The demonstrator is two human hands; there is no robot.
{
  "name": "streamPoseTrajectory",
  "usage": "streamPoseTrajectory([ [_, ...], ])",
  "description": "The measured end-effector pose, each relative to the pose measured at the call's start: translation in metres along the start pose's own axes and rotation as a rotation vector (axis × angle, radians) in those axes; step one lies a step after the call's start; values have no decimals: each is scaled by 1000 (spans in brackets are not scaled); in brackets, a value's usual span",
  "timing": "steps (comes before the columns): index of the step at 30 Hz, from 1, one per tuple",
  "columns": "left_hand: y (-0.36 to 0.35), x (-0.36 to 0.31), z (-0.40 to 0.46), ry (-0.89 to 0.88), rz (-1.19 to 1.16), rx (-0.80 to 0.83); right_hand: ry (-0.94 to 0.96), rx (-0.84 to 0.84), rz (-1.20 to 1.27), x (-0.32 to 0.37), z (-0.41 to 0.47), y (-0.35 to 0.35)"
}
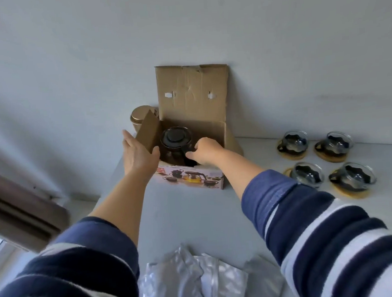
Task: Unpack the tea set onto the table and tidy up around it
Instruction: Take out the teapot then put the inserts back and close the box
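An open cardboard box (194, 102) with a printed front stands against the wall at the back of the white table (185, 209). A dark glass teapot (175, 145) with a black lid sits inside it. My right hand (204, 151) reaches into the box and grips the teapot's black handle. My left hand (140, 152) presses flat against the box's left side flap, fingers apart. Several glass cups (308, 171) with dark inserts rest on round wooden coasters at the right.
A gold tin (141, 116) stands behind the box's left flap. Crumpled clear plastic bags (192, 280) lie at the table's near edge. The table's left edge drops to the floor beside a dark curtain (20, 207).
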State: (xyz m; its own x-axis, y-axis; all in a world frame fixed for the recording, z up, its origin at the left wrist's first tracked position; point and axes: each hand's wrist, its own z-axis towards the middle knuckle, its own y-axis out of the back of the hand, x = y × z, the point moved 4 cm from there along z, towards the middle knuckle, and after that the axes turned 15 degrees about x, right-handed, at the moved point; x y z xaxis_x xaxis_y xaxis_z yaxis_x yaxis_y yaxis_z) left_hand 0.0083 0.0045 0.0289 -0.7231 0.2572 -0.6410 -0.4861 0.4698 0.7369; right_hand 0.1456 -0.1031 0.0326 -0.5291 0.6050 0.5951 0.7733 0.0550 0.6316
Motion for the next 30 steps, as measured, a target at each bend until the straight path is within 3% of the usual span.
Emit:
streamPoseTrajectory([
  [3, -3, 6, 7, -9, -75, 79, -127, 14, -60, 8, 22, -15],
  [6, -1, 12, 15, -61, -45, 49, -200, -14, -31, 8, 39, -24],
  [9, -2, 14, 21, -83, 89, 91, -246, -46, 17, 7, 48, -27],
  [15, -10, 14, 28, -43, 91, 131, -251, -161, 28, 1, 37, -20],
  [24, -7, -1, 11, 9, 195, 149, -97, -339, 33, 21, -44, 64],
  [30, -4, -4, 7, 33, 181, 149, -237, -537, 25, -8, -77, 110],
])
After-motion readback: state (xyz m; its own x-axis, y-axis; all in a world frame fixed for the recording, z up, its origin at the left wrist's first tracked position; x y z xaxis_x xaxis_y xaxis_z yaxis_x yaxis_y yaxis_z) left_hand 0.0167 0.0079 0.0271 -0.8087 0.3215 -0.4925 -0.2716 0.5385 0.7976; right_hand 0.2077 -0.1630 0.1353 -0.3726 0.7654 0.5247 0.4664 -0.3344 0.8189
